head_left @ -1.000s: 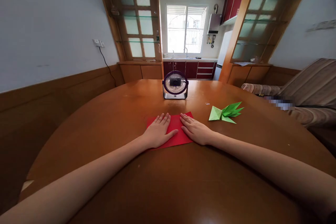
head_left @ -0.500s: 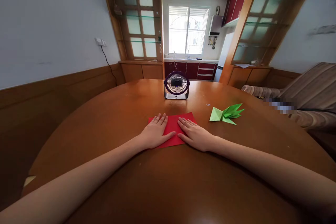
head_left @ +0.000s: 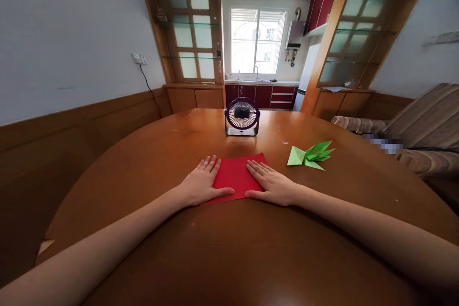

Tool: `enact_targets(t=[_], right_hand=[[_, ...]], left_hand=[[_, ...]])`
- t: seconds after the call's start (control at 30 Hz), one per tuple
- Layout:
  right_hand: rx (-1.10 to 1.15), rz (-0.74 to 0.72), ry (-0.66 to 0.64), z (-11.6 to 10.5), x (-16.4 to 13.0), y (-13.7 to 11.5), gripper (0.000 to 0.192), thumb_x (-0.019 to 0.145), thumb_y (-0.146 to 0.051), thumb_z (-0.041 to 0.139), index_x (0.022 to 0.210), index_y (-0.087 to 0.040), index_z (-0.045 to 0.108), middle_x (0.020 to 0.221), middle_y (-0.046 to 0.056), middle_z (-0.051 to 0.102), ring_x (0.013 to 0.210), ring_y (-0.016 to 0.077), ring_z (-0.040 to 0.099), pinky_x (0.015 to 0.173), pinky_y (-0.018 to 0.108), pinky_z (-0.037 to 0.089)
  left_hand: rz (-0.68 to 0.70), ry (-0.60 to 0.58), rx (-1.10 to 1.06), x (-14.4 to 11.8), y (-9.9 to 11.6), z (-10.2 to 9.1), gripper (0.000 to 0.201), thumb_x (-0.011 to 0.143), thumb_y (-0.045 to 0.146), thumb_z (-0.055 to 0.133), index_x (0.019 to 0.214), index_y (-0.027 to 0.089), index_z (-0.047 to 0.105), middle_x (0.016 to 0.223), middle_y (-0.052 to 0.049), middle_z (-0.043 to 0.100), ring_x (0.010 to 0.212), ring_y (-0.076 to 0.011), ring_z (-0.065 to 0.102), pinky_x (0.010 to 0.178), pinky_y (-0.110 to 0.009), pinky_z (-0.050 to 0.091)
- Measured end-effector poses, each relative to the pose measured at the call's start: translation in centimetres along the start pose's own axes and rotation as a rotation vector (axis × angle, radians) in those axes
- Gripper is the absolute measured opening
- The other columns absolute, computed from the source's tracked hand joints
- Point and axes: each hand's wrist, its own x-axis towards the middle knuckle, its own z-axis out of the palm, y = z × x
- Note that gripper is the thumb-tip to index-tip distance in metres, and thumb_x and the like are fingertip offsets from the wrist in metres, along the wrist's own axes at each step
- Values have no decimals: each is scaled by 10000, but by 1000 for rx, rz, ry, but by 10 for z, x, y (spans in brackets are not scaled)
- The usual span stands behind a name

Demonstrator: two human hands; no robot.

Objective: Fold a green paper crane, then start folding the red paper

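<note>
A sheet of red paper (head_left: 236, 177) lies flat on the brown table (head_left: 229, 253) in front of me. My left hand (head_left: 203, 181) rests open on its left side, fingers pointing away and the thumb stretched along the near edge. Flat over the right side lies my right hand (head_left: 272, 182), also open, its thumb pointing left near the same edge. The two thumb tips are a small gap apart. Parts of the paper's left and right edges are hidden under the hands.
A folded green paper figure (head_left: 311, 155) sits to the right of my right hand. Beyond the paper stands a small round fan (head_left: 242, 114). A striped armchair (head_left: 426, 119) is beside the table's right edge, and a wall with a plugged-in cord (head_left: 147, 81) is on the left.
My left hand has slid outward to the left, and my thumbs have moved toward the paper's near edge. My right hand has shifted slightly right. More red paper shows between them.
</note>
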Motion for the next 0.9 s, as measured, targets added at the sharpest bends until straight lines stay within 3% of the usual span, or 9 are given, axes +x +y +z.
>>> enact_targets(t=[0.27,0.63,0.9], right_hand=[[5,-14,66,6,1,2,1049,805,-822,324,1517,-65,184,1563,180,135,1462,314,104,1205,463,140],[-14,-34,26,0,-5,12,1027,827,-795,344,1522,-71,124,1571,163,104,1468,287,87,1216,428,101],[-22,-100,18,-6,-16,31,920,882,-719,364,1529,-121,102,1568,141,119,1463,298,93,1208,489,6]], left_hand=[[133,-102,15,-3,-12,-8,1146,698,854,442,1532,166,63,1556,-190,-6,1447,-396,5,1129,-611,24],[158,-270,-14,-5,-25,-30,1165,692,823,498,1514,199,-42,1556,-124,-100,1454,-352,-55,1139,-592,-13],[147,-296,-28,-8,-42,-34,1253,610,830,576,1512,220,-45,1557,-142,-79,1447,-373,-47,1119,-638,16]])
